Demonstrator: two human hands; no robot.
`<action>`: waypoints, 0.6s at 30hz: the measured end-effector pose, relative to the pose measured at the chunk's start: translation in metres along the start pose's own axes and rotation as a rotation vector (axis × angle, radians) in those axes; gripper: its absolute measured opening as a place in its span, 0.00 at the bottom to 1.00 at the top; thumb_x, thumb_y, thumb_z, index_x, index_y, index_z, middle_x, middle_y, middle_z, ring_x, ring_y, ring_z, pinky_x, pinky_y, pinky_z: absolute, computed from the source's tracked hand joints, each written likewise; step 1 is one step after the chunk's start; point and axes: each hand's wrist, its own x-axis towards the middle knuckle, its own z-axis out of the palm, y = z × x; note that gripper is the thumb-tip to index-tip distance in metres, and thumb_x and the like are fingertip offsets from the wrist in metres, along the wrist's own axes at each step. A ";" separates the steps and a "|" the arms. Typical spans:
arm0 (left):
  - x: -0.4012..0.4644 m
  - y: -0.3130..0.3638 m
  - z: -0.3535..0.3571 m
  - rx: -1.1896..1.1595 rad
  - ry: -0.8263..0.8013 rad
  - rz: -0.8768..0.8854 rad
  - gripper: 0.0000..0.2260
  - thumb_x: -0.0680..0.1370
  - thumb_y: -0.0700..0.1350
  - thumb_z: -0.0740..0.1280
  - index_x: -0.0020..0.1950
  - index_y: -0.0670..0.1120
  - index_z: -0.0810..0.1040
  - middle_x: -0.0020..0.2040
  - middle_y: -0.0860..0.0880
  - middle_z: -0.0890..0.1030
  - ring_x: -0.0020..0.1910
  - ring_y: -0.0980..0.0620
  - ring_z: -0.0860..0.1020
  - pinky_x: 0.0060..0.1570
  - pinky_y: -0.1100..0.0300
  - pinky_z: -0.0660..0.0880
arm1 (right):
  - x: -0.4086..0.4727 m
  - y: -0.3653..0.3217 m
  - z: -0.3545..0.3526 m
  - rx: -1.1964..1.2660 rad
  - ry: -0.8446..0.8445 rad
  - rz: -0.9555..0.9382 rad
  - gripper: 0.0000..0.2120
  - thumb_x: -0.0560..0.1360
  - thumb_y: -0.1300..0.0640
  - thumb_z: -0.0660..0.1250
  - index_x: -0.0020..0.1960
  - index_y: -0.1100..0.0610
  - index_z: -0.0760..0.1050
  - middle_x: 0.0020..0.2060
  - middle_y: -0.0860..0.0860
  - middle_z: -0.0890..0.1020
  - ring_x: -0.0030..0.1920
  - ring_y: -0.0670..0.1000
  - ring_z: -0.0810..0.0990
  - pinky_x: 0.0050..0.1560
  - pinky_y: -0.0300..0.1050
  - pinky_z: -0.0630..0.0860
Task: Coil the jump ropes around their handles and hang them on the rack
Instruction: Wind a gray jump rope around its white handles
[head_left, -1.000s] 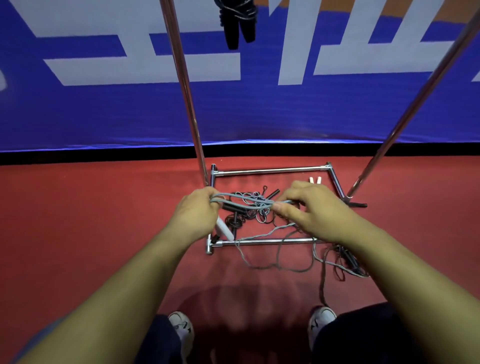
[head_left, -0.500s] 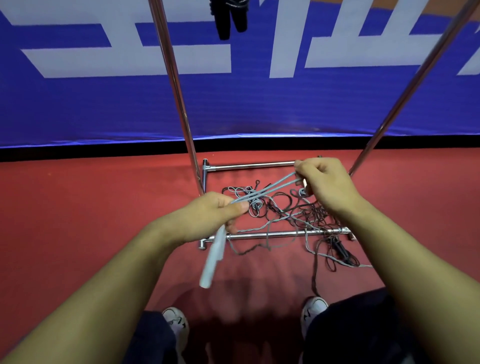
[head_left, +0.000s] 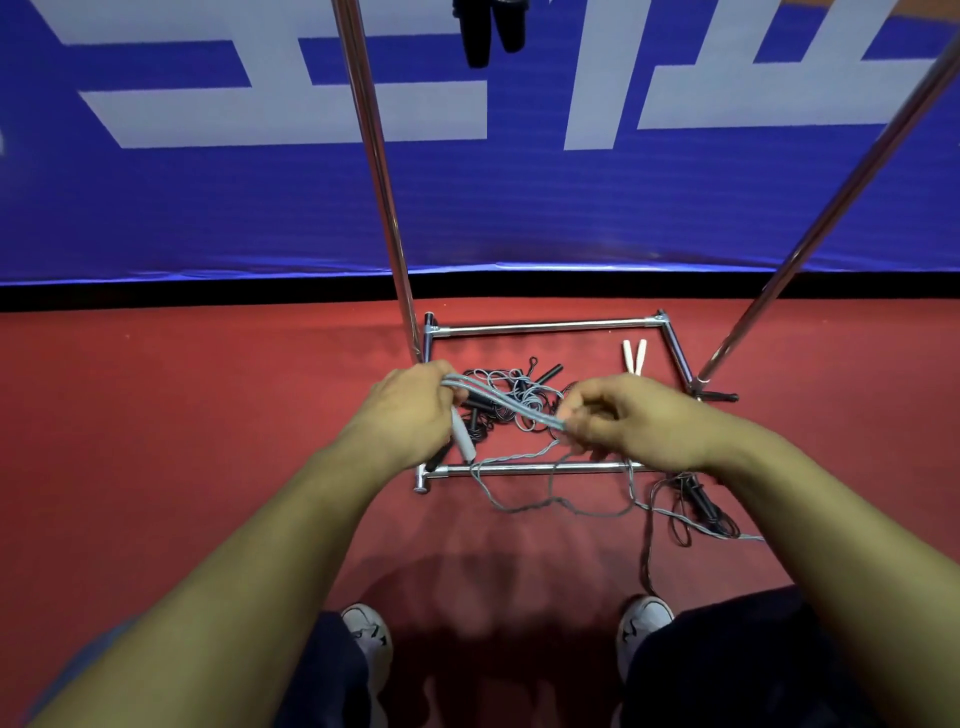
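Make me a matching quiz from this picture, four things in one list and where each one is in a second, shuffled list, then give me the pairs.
Things:
1. grey rope
2. white handles
3. black handles
4. black rope

Places:
A. hanging at the top of the picture between the rack poles
B. stretched between the left hand and the right hand
C. lying on the red floor inside the rack base, near its far right corner
D. in a tangle on the floor outside the base, below the right forearm

Pairs: 1-B, 2-C, 3-A, 4-D
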 end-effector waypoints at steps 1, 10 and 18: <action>-0.001 0.003 0.000 -0.032 0.021 0.011 0.10 0.81 0.41 0.56 0.46 0.52 0.75 0.39 0.55 0.80 0.44 0.46 0.77 0.43 0.57 0.68 | 0.000 0.000 0.006 0.053 -0.078 0.028 0.06 0.80 0.65 0.62 0.47 0.57 0.74 0.37 0.53 0.84 0.33 0.50 0.77 0.40 0.49 0.75; -0.003 0.008 0.009 0.017 0.034 -0.041 0.09 0.79 0.42 0.54 0.49 0.49 0.74 0.38 0.49 0.85 0.49 0.44 0.80 0.51 0.52 0.75 | 0.011 -0.019 0.043 0.399 -0.129 -0.015 0.11 0.85 0.58 0.54 0.48 0.60 0.71 0.32 0.51 0.75 0.23 0.51 0.69 0.26 0.42 0.72; -0.010 0.032 0.014 -0.967 0.067 -0.378 0.14 0.79 0.31 0.55 0.46 0.45 0.77 0.40 0.43 0.80 0.43 0.42 0.80 0.49 0.50 0.81 | 0.025 -0.007 0.086 0.178 0.141 0.038 0.18 0.82 0.47 0.56 0.48 0.56 0.78 0.23 0.40 0.69 0.25 0.40 0.65 0.36 0.43 0.64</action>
